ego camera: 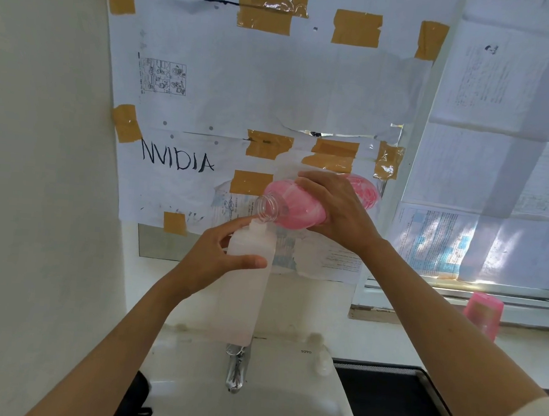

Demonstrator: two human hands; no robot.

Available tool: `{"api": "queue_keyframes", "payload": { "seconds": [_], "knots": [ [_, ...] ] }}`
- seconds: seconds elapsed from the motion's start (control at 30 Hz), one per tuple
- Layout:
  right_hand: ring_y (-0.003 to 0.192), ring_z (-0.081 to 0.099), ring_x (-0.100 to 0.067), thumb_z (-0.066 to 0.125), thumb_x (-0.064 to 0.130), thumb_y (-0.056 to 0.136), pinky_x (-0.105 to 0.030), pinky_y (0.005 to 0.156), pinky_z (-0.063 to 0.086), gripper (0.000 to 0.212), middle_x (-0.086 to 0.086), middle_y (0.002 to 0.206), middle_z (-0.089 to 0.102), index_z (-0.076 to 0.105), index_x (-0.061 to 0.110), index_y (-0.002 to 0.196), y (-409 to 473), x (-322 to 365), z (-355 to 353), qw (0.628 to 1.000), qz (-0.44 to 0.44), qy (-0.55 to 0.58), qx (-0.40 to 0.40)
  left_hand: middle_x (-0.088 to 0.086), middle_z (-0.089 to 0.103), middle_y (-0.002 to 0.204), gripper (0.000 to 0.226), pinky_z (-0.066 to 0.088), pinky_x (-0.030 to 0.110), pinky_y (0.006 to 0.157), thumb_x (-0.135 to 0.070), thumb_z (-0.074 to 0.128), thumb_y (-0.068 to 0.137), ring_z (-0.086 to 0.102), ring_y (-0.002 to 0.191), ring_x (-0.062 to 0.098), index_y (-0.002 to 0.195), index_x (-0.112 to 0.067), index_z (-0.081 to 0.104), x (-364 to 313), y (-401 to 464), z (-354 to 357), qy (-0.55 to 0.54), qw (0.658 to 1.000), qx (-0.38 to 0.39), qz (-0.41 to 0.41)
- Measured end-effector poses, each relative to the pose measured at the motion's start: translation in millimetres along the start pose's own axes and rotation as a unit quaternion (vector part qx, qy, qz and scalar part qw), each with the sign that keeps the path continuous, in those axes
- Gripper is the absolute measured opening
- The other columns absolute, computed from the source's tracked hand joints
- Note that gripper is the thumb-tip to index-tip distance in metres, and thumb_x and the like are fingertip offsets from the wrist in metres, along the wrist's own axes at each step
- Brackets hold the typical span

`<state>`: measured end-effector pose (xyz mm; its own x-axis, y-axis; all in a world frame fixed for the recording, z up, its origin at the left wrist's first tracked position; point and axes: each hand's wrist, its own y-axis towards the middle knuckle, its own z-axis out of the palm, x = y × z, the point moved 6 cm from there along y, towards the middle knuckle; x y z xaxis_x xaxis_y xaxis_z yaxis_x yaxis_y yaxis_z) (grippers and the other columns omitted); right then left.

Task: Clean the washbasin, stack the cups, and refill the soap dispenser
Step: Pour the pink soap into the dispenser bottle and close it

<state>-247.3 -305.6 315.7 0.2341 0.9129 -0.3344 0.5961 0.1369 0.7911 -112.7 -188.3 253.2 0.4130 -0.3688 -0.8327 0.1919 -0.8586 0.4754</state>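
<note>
My left hand (217,256) grips a tall translucent white soap dispenser bottle (247,291), held upright above the washbasin (270,414) with its neck open. My right hand (335,209) holds a clear refill bottle of pink soap (296,206), tipped on its side. The refill bottle's uncapped mouth sits just above the dispenser's neck. A small white pump cap (323,364) lies on the basin's back ledge at the right. A pink cup (483,314) stands upside down on the window sill at the right.
A chrome tap (236,369) rises at the basin's back, under the dispenser. A black surface (392,407) adjoins the basin on the right. A black object (133,400) sits at the basin's left edge. Taped papers cover the mirror and window behind.
</note>
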Motion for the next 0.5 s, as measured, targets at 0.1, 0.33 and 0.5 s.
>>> {"api": "queue_keyframes", "payload": {
  "seconds": [0.1, 0.33, 0.5],
  "knots": [
    [0.115, 0.041, -0.025, 0.062, 0.046, 0.072, -0.044, 0.094, 0.037, 0.064, -0.021, 0.12, 0.058, 0.04, 0.014, 0.123, 0.5, 1.1, -0.4, 1.0, -0.002, 0.0, -0.001, -0.029, 0.05, 0.096, 0.057, 0.042, -0.003, 0.062, -0.009, 0.075, 0.071, 0.052, 0.076, -0.028, 0.095, -0.05, 0.044, 1.6, -0.3, -0.2, 0.002, 1.0, 0.0, -0.002],
    [0.115, 0.04, -0.025, 0.062, 0.048, 0.072, -0.042, 0.095, 0.034, 0.066, -0.021, 0.121, 0.058, 0.039, 0.014, 0.124, -0.3, -0.5, 2.2, 1.0, 0.0, -0.003, 0.006, -0.029, 0.05, 0.096, 0.056, 0.045, 0.0, 0.061, -0.012, 0.075, 0.071, 0.052, 0.075, -0.028, 0.096, -0.051, 0.043, 5.1, -0.1, 0.1, 0.003, 1.0, 0.0, -0.006],
    [0.115, 0.04, -0.025, 0.074, 0.041, 0.066, -0.043, 0.095, 0.033, 0.072, -0.022, 0.12, 0.058, 0.039, 0.015, 0.123, -0.5, 0.2, 0.8, 1.0, -0.002, -0.002, 0.001, -0.026, 0.055, 0.098, 0.055, 0.05, 0.007, 0.063, -0.013, 0.076, 0.07, 0.057, 0.078, -0.021, 0.098, -0.05, 0.046, 6.6, 0.4, -0.3, 0.0, 1.0, 0.003, -0.009]
  ]
}}
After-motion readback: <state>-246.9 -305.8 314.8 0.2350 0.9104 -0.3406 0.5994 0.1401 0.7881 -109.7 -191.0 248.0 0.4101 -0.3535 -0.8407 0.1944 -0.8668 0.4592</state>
